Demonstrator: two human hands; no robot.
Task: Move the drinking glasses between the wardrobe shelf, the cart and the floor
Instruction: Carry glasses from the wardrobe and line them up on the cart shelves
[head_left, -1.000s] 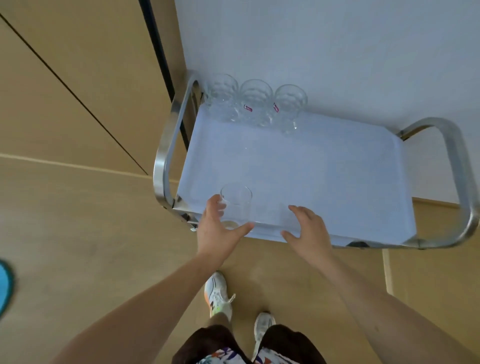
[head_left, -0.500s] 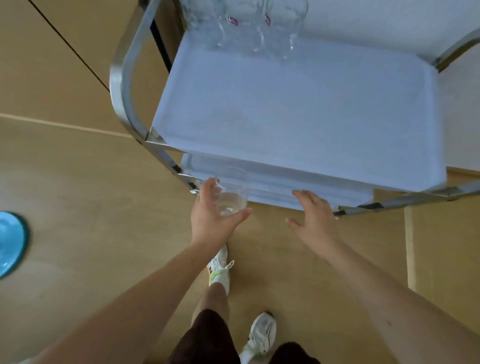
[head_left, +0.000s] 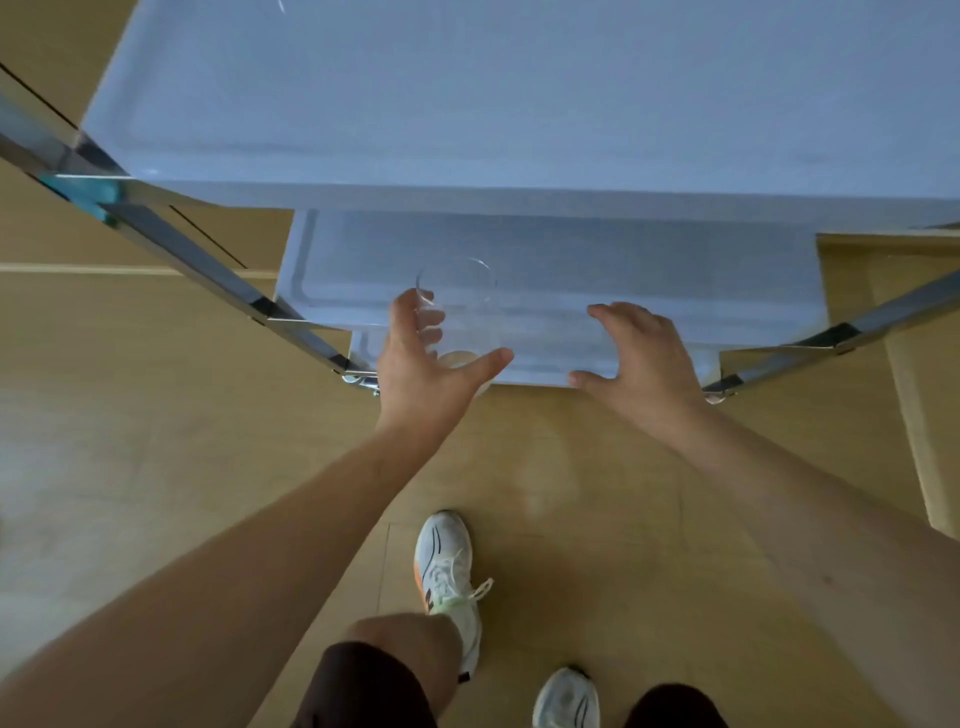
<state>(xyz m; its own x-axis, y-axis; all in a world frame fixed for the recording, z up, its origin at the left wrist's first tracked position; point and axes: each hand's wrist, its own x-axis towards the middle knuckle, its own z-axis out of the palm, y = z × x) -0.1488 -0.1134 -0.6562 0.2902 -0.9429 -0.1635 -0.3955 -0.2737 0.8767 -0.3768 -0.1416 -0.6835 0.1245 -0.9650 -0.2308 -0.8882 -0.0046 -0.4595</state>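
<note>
My left hand (head_left: 426, 364) grips a clear drinking glass (head_left: 460, 312) upright, fingers and thumb wrapped round its lower half. The glass is low, in front of the cart's lower white shelves (head_left: 597, 270). My right hand (head_left: 641, 358) is spread with fingers relaxed just right of the glass, over the front edge of the lowest shelf, holding nothing. The cart's top tray (head_left: 467, 104) fills the upper part of the view. The other glasses are out of view.
The cart's chrome frame bars (head_left: 208, 260) slant down on the left, and another bar (head_left: 857, 327) on the right. Wooden floor (head_left: 156, 415) surrounds the cart. My legs and white sneakers (head_left: 447, 566) stand just behind my hands.
My left hand lifted the glass off the cart's top tray and carried it down past the front edge to the lower shelves. My right hand followed down, and my head dropped closer.
</note>
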